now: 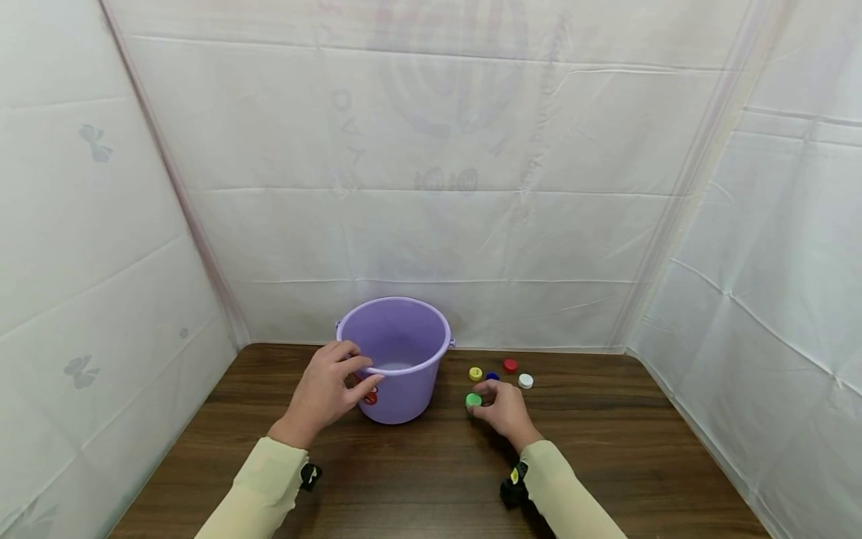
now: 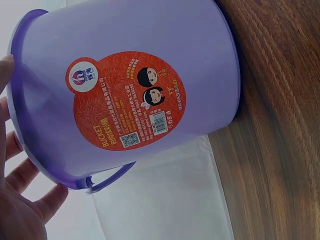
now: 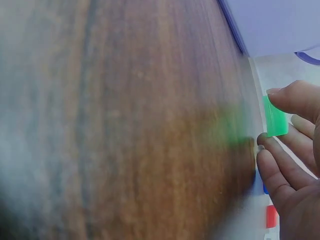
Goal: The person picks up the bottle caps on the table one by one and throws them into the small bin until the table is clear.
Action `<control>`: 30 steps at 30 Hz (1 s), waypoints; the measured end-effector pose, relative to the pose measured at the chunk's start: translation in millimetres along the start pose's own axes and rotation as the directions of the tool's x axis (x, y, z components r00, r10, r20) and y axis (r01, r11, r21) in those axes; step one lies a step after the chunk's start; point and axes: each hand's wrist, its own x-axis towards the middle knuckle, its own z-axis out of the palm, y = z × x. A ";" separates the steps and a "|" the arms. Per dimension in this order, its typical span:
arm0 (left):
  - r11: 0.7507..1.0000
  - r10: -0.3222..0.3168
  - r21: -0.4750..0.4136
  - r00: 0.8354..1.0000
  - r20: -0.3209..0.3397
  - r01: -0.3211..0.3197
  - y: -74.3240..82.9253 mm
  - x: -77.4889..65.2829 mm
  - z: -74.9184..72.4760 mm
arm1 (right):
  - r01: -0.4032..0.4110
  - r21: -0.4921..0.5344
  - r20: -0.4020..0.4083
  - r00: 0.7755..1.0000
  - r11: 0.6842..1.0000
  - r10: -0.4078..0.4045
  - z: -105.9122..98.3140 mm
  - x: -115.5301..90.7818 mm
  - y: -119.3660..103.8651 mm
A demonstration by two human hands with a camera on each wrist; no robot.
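A purple bucket point(image 1: 404, 395) stands upright on the wooden table, with a red sticker point(image 2: 130, 100) on its side. My left hand point(image 1: 325, 383) holds the near-left part of its rim, thumb outside and fingers along the edge. Right of the bucket, my right hand point(image 1: 503, 410) pinches a green bottle cap point(image 3: 276, 116) between thumb and fingers. Just beyond that hand lie a yellow cap point(image 1: 475, 373), a red cap point(image 1: 510, 365), a white cap point(image 1: 526, 381) and a blue cap point(image 1: 493, 376), which the fingers partly hide.
White sheeting point(image 1: 431, 224) surrounds the dark wooden table point(image 1: 404, 479) at the back and both sides. A purple handle point(image 2: 115, 177) hangs at the bucket's left side. Small black devices are strapped at both wrists.
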 end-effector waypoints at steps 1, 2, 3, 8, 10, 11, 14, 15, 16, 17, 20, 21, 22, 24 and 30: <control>1.000 0.000 0.000 1.000 0.000 0.000 0.0 0.0 0.0 | 0.004 0.001 0.001 1.000 1.000 -0.004 -0.5 -0.3 -0.6; 1.000 0.001 -0.001 1.000 -0.001 -0.001 0.0 -0.1 -0.1 | 0.001 0.005 -0.001 1.000 1.000 -0.001 -1.0 -0.4 -1.1; 1.000 0.002 0.000 1.000 -0.002 -0.002 0.1 -0.1 -0.2 | 0.006 0.005 -0.002 1.000 1.000 -0.006 -1.4 -0.6 -1.7; 1.000 0.008 -0.001 1.000 -0.005 -0.008 0.4 0.2 -0.6 | 0.017 0.016 -0.005 1.000 1.000 -0.017 -3.2 -0.6 -4.0; 1.000 0.007 -0.001 1.000 -0.003 -0.007 0.5 0.2 -0.4 | 0.016 0.025 -0.005 1.000 1.000 -0.016 -3.8 -0.6 -4.6; 1.000 0.006 0.000 1.000 -0.001 -0.006 0.5 0.1 -0.3 | 0.026 0.022 -0.004 1.000 0.999 -0.025 -4.2 -0.5 -4.7; 1.000 0.002 -0.001 1.000 0.002 -0.002 0.6 0.1 0.1 | 0.035 0.025 -0.008 0.999 0.999 -0.034 -5.1 -0.3 -4.7; 1.000 0.001 -0.002 1.000 0.002 -0.001 0.8 0.1 0.2 | 0.039 0.027 -0.010 0.999 0.999 -0.039 -5.3 -0.1 -4.6; 1.000 0.001 -0.003 1.000 0.002 -0.001 0.9 0.1 0.2 | 0.045 0.028 -0.013 0.999 0.999 -0.045 -5.5 0.0 -4.6; 1.000 0.001 -0.005 1.000 0.001 -0.001 1.2 0.2 0.1 | 0.050 0.031 -0.016 0.999 0.998 -0.050 -5.6 0.2 -4.5; 1.000 0.003 -0.007 1.000 0.000 -0.003 1.7 0.2 -0.1 | 0.055 0.037 -0.021 0.998 0.998 -0.054 -6.1 1.1 -5.2; 1.000 0.001 -0.007 1.000 0.001 -0.001 1.8 0.1 -0.2 | 0.055 0.039 -0.022 0.998 0.998 -0.055 -6.5 1.4 -5.8; 1.000 0.001 -0.006 1.000 0.003 -0.001 1.8 0.1 -0.3 | 0.055 0.040 -0.022 0.998 0.998 -0.054 -7.0 1.6 -6.8; 1.000 -0.002 -0.004 1.000 0.006 0.002 1.6 0.1 -0.5 | 0.050 0.043 -0.021 0.999 0.998 -0.050 -8.2 1.5 -9.3; 1.000 -0.005 -0.002 1.000 0.007 0.006 0.8 -0.1 -1.0 | 0.064 0.046 -0.025 0.998 0.997 -0.063 -10.5 0.0 -16.8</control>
